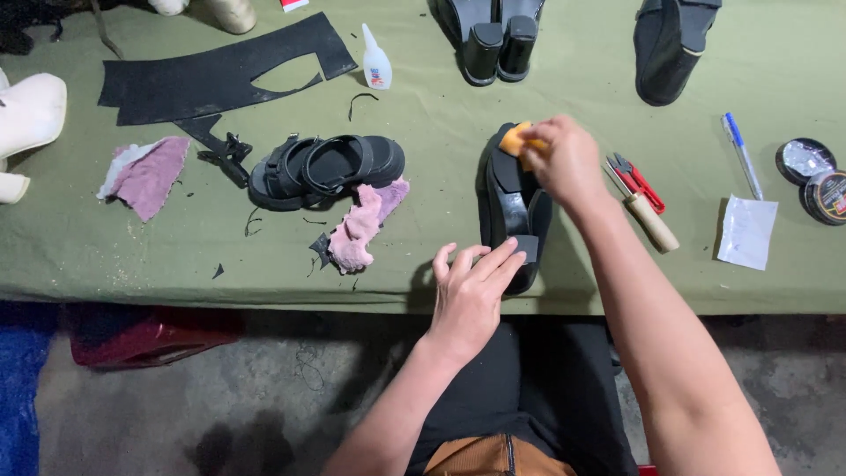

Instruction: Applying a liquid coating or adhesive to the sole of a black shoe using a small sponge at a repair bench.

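- Pressing an orange sponge (515,139), gripped in my right hand (564,163), on the upturned black shoe's (515,207) toe.
- My left hand (471,291), fingers flat and holding nothing, steadies its heel.

place: shoe-repair workshop | bench: green cloth-covered table (617,88) | signs: cut black sole sheet (203,75), glue bottle (376,62), polish tins (815,181), snips (636,181), awl (648,216), rags (361,225), loose shoes (326,167)
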